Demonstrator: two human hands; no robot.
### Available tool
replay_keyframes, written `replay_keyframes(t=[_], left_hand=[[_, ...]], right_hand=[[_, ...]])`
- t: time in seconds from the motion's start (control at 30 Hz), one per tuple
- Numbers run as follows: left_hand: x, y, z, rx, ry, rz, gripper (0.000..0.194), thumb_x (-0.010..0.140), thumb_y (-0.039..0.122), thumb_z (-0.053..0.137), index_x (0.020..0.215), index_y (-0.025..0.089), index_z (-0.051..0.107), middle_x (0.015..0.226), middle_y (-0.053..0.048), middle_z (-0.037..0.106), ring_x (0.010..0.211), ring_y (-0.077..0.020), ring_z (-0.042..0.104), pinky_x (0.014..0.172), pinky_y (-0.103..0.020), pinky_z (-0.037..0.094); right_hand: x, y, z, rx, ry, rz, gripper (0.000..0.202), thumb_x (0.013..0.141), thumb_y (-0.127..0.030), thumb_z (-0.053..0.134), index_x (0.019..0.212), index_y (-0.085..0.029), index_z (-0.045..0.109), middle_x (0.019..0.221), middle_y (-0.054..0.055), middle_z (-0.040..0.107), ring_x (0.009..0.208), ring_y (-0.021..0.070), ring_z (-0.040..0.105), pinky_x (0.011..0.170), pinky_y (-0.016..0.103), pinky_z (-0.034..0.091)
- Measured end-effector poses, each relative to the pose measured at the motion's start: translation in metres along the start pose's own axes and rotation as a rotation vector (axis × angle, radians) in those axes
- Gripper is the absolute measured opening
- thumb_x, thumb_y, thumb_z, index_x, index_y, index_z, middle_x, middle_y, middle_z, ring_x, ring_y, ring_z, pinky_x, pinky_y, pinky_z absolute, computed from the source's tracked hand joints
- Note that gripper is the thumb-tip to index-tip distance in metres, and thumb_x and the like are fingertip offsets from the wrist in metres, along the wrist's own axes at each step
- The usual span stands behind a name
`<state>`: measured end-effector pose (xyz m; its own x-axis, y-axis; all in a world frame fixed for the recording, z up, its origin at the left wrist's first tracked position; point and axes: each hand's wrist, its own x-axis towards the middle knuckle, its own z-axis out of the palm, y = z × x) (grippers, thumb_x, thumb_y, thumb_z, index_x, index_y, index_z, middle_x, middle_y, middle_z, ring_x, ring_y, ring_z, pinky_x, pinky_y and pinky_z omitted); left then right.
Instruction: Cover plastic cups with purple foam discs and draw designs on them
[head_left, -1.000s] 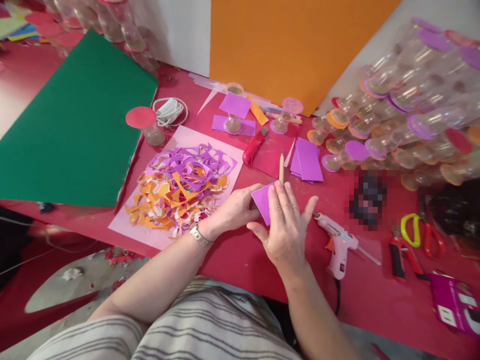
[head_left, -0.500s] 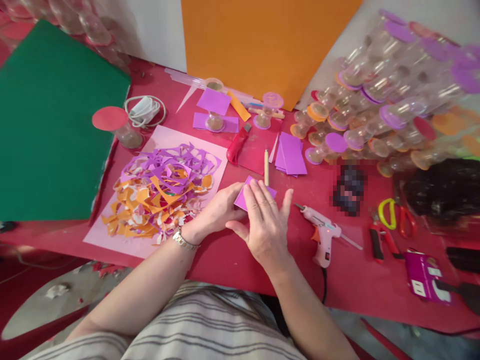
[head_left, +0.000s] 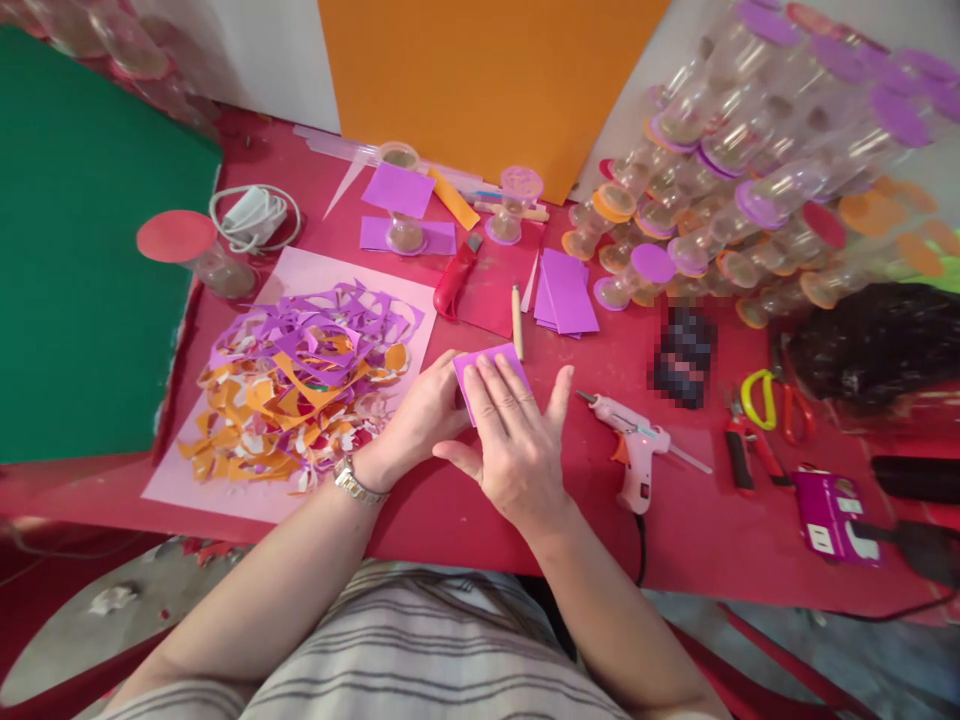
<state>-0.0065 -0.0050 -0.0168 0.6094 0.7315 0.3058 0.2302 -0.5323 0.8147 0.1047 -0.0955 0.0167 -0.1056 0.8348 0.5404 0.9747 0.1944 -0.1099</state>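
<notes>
A purple square (head_left: 463,366) lies between my two hands near the front middle of the red table. My right hand (head_left: 510,430) presses flat on top of it, fingers stretched out and thumb apart. On its left side my left hand (head_left: 426,412), with a watch at the wrist, holds something under the square; its fingers are mostly hidden by the sheet and the other hand. A wooden stick (head_left: 517,322) lies just beyond the square. Behind and to the right is a stack of purple cards (head_left: 566,292).
Purple and orange scraps (head_left: 315,370) cover a pink sheet (head_left: 420,280) on the left. A glue gun (head_left: 637,445), pliers (head_left: 750,455) and yellow-handled scissors (head_left: 759,398) lie right. Plastic bottle pieces (head_left: 720,180) are piled behind. A red cutter (head_left: 456,278) lies beyond the hands.
The whole view has shifted slightly, moving the table's things left in the picture. The purple square is turned a little; my right hand stays flat on it.
</notes>
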Motion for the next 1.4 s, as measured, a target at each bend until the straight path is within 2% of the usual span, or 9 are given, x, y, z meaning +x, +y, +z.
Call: replay_keyframes(t=[0.13, 0.4, 0.63, 0.77, 0.87, 1.0, 1.13, 1.27, 1.4], left_hand=[[0.001, -0.002, -0.001, -0.007, -0.005, -0.007, 0.016, 0.073, 0.007, 0.061, 0.082, 0.017, 0.054, 0.080, 0.001, 0.057, 0.076, -0.0154, 0.058, 0.072, -0.030, 0.055], [0.002, 0.016, -0.014, -0.117, -0.114, -0.160, 0.009, 0.075, 0.010, 0.058, 0.081, 0.016, 0.056, 0.068, 0.004, 0.058, 0.073, -0.0153, 0.062, 0.071, -0.026, 0.053], [0.000, 0.007, -0.001, -0.038, 0.049, -0.171, 0.029, 0.071, 0.012, 0.064, 0.099, 0.017, 0.056, 0.087, -0.003, 0.065, 0.081, -0.0212, 0.064, 0.077, -0.034, 0.055], [0.000, 0.005, 0.002, -0.086, 0.030, -0.182, 0.016, 0.076, 0.016, 0.062, 0.088, 0.019, 0.052, 0.081, -0.001, 0.059, 0.070, -0.0177, 0.060, 0.070, -0.033, 0.054], [0.000, 0.007, 0.000, -0.095, 0.018, -0.158, 0.015, 0.074, 0.013, 0.061, 0.085, 0.019, 0.052, 0.082, -0.001, 0.059, 0.074, -0.0176, 0.060, 0.073, -0.033, 0.054], [0.001, 0.014, -0.008, -0.168, -0.047, -0.169, 0.023, 0.074, 0.011, 0.061, 0.096, 0.016, 0.057, 0.091, -0.003, 0.064, 0.081, -0.0180, 0.063, 0.078, -0.031, 0.053], [0.001, 0.020, -0.013, -0.215, -0.117, -0.230, 0.024, 0.077, 0.015, 0.063, 0.100, 0.014, 0.059, 0.084, -0.001, 0.066, 0.071, -0.0149, 0.061, 0.069, -0.026, 0.051], [0.000, 0.017, -0.008, -0.136, -0.071, -0.228, 0.019, 0.074, 0.010, 0.061, 0.093, 0.014, 0.058, 0.079, 0.000, 0.064, 0.066, -0.0135, 0.059, 0.065, -0.024, 0.050], [0.000, 0.012, -0.002, -0.139, -0.019, -0.149, 0.028, 0.072, 0.007, 0.060, 0.098, 0.015, 0.057, 0.091, -0.003, 0.065, 0.080, -0.0178, 0.064, 0.075, -0.028, 0.054]], right_hand=[[-0.001, -0.001, 0.001, 0.020, -0.030, 0.011, 0.053, 0.100, -0.047, 0.039, 0.134, -0.009, 0.054, 0.135, 0.014, 0.062, 0.131, 0.0236, 0.053, 0.122, 0.055, 0.003], [-0.002, 0.000, 0.001, 0.000, -0.002, -0.001, 0.052, 0.100, -0.046, 0.038, 0.132, -0.009, 0.056, 0.133, 0.013, 0.063, 0.131, 0.0242, 0.053, 0.122, 0.055, 0.005], [-0.002, -0.001, -0.002, -0.005, -0.009, -0.002, 0.057, 0.099, -0.048, 0.039, 0.137, -0.007, 0.050, 0.137, 0.016, 0.060, 0.132, 0.0262, 0.052, 0.121, 0.058, 0.004], [-0.003, -0.003, -0.003, -0.002, -0.054, -0.002, 0.063, 0.097, -0.055, 0.041, 0.137, -0.008, 0.050, 0.135, 0.017, 0.061, 0.129, 0.0279, 0.055, 0.121, 0.059, 0.005], [-0.003, -0.003, -0.002, -0.003, -0.072, 0.001, 0.063, 0.096, -0.055, 0.042, 0.137, -0.008, 0.050, 0.135, 0.017, 0.061, 0.129, 0.0275, 0.055, 0.121, 0.057, 0.006], [-0.004, -0.002, -0.001, 0.007, -0.068, 0.001, 0.061, 0.097, -0.053, 0.042, 0.135, -0.007, 0.052, 0.134, 0.017, 0.062, 0.130, 0.0264, 0.054, 0.121, 0.056, 0.009], [-0.004, -0.002, -0.001, 0.010, -0.034, 0.003, 0.060, 0.098, -0.052, 0.040, 0.135, -0.008, 0.052, 0.133, 0.017, 0.063, 0.129, 0.0264, 0.055, 0.121, 0.056, 0.009], [-0.002, -0.002, -0.003, -0.004, -0.007, 0.004, 0.059, 0.100, -0.050, 0.030, 0.136, -0.008, 0.052, 0.134, 0.018, 0.062, 0.129, 0.0274, 0.055, 0.120, 0.058, 0.007], [0.000, -0.002, -0.002, -0.030, -0.019, 0.017, 0.060, 0.101, -0.048, 0.028, 0.137, -0.005, 0.049, 0.135, 0.019, 0.061, 0.130, 0.0278, 0.054, 0.120, 0.058, 0.006]])
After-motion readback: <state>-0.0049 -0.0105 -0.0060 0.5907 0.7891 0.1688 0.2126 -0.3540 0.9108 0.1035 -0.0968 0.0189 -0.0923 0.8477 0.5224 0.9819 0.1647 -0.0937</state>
